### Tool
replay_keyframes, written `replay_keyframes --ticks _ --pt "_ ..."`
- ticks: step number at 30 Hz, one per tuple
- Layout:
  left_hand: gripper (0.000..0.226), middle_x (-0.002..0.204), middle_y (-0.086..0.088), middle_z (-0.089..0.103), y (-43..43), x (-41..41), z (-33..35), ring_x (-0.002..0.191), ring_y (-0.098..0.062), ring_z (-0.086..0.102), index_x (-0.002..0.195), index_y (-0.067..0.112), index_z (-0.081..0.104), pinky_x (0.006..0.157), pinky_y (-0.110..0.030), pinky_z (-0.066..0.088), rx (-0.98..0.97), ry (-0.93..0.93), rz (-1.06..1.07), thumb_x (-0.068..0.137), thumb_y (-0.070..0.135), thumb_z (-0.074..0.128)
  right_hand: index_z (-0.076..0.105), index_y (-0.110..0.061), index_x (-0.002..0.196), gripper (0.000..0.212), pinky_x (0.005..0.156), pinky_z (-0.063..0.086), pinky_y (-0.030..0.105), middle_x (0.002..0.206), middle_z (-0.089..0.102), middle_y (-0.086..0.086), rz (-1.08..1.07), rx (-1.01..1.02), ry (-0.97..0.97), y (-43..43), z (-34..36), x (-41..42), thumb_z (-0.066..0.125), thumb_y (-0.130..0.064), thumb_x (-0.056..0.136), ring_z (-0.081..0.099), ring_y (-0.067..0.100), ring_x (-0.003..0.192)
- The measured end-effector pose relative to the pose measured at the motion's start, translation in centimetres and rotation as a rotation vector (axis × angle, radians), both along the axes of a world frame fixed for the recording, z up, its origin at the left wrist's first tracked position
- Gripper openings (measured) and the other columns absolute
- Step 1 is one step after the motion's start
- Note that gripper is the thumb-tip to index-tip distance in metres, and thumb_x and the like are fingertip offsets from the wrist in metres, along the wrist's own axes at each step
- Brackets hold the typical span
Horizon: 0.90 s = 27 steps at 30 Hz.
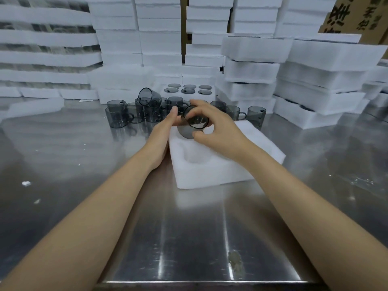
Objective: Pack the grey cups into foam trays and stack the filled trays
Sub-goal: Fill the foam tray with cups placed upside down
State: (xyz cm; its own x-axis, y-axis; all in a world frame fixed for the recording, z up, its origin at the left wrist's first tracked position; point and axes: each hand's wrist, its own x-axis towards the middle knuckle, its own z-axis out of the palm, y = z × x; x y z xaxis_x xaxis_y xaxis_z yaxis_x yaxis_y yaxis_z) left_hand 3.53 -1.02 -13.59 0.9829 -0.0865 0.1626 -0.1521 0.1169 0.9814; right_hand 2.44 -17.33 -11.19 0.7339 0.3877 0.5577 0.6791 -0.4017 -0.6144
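Packing warehouse: stacked foam trays (pixel 159 36), cartons (pixel 354 15)

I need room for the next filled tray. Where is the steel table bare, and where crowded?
Bare steel table lies nearest you, in front of the white foam tray; more lies left of it, up to the loose foam strip, and right of it, before the stacked filled trays. Crowded behind the tray, where the smoky grey glass cups cluster.

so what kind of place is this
Probably a packing area in a factory or warehouse: stacks of white foam trays fill the background, many identical grey cups wait on a steel table, and cardboard cartons stand behind.
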Motion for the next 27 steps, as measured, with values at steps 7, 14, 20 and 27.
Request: replay_keyframes --ticks 7,14,20,27 --pt "0.050 0.110 -0.011 0.071 0.4 0.3 -0.2 0.103 -0.025 0.067 0.100 0.014 0.072 0.101 -0.043 0.046 0.013 0.013 -0.037 0.085 0.058 0.055 0.050 -0.027 0.126 0.049 0.085 0.028 -0.003 0.133 0.042 -0.023 -0.026 -0.166 0.057 0.0 0.0 -0.3 0.055 -0.016 0.078 0.039 -0.004 0.129" --pt "0.026 0.081 -0.001 0.071 0.6 0.5 -0.2 0.075 -0.017 0.067 0.084 0.022 0.068 0.073 -0.031 0.051 0.042 0.022 -0.049 0.085 0.046 0.057 0.024 -0.030 0.148 0.070 0.112 0.030 0.044 0.145 0.046 0.006 -0.064 -0.328 0.122 0.2 0.3 -0.8 0.049 -0.016 0.084 0.049 0.024 0.126" --pt "0.053 0.122 -0.024 0.062 0.4 0.2 0.5 0.116 -0.040 0.058 0.116 0.000 0.060 0.107 -0.054 0.038 0.005 0.009 -0.020 0.078 0.036 0.057 0.015 -0.038 0.151 0.069 0.117 0.022 0.039 0.159 0.007 -0.019 -0.085 -0.498 0.124 0.0 0.4 -0.5 0.040 -0.020 0.090 0.032 0.008 0.137" --pt "0.011 0.090 -0.010 0.056 0.5 0.2 0.7 0.086 -0.022 0.053 0.066 0.026 0.060 0.083 -0.041 0.039 0.060 -0.043 -0.034 0.073 0.034 0.058 0.016 -0.033 0.153 0.064 0.115 0.026 0.039 0.159 0.015 -0.014 -0.090 -0.503 0.111 0.2 0.3 -0.2 0.035 -0.019 0.093 0.023 0.012 0.142"
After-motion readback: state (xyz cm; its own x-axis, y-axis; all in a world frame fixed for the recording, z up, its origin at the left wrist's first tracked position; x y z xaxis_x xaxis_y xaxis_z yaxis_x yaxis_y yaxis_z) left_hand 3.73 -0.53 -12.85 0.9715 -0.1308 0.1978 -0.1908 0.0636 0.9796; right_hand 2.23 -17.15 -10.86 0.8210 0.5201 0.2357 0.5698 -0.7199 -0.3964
